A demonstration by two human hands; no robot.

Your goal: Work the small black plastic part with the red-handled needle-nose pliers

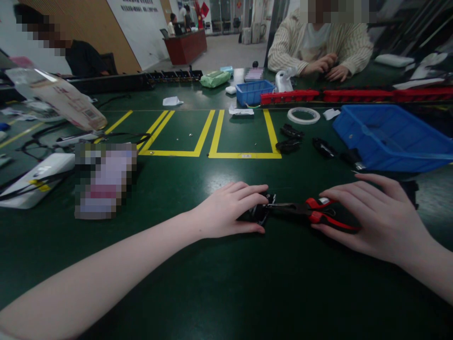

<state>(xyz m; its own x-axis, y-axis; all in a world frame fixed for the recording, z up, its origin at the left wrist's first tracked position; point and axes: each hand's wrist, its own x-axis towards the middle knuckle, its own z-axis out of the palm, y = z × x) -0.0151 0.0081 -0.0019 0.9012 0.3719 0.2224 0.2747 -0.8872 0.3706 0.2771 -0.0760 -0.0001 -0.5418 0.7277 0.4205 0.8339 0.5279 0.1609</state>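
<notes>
My left hand (230, 210) is closed around a small black part (260, 215) with metal bits along its right edge, keeping it on the green table (198, 278). Much of that part is hidden under the fingers. From the right, my right hand (382, 217) grips red-and-black long-nose pliers (314, 210) by the handles, thumb on one side and fingers on the other. The jaws point left, and their tips reach the right edge of the black part. Whether the tips pinch something there is too small to tell.
A blue bin (396, 141) stands at the right, with several black parts (290, 139) beside it. Behind them lies a roll of tape (303, 115). A phone (108, 182) and a white box with cables (38, 179) are at left. A person (318, 47) sits opposite.
</notes>
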